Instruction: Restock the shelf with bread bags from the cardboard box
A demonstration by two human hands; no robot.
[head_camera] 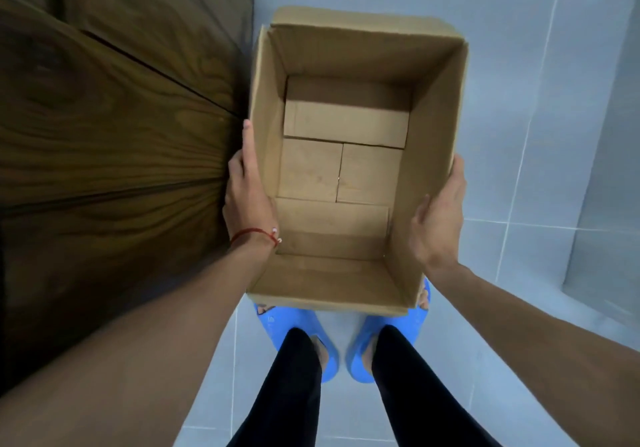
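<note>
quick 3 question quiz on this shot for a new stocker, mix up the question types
1. True or false: the open brown cardboard box has bread bags inside.
2. The left hand and the right hand hold the box by: A) its two opposite side walls B) one corner C) its near end wall.
3. Fill in: the red thread bracelet sits on the ____ wrist.

Key: 1 false, only bare bottom flaps show inside; 2 A; 3 left.
</note>
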